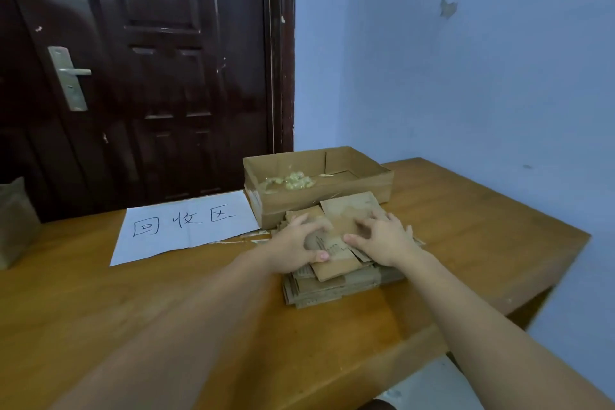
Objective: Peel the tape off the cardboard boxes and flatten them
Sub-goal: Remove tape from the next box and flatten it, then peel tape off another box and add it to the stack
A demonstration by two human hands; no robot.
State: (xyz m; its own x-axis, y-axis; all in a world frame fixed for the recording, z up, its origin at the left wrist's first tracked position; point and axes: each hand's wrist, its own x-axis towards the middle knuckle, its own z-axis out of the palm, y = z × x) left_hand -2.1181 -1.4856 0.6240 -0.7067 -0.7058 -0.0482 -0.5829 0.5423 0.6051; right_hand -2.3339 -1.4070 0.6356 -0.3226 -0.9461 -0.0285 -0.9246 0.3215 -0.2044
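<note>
A stack of flattened cardboard boxes (336, 283) lies on the wooden table (166, 303) in front of me. My left hand (296, 243) rests on the stack's left side, fingers bent, thumb on the top sheet. My right hand (382, 238) rests on its right side, fingers spread and bent on the cardboard. Just behind the stack stands an open shallow cardboard box (332, 196) with crumpled pale tape (293, 180) inside.
A white paper sheet (186, 226) with handwritten characters lies to the left of the box. The dark door (149, 76) stands behind the table, and the blue wall (466, 76) runs along its right. Another cardboard piece (13, 220) sits at the far left edge.
</note>
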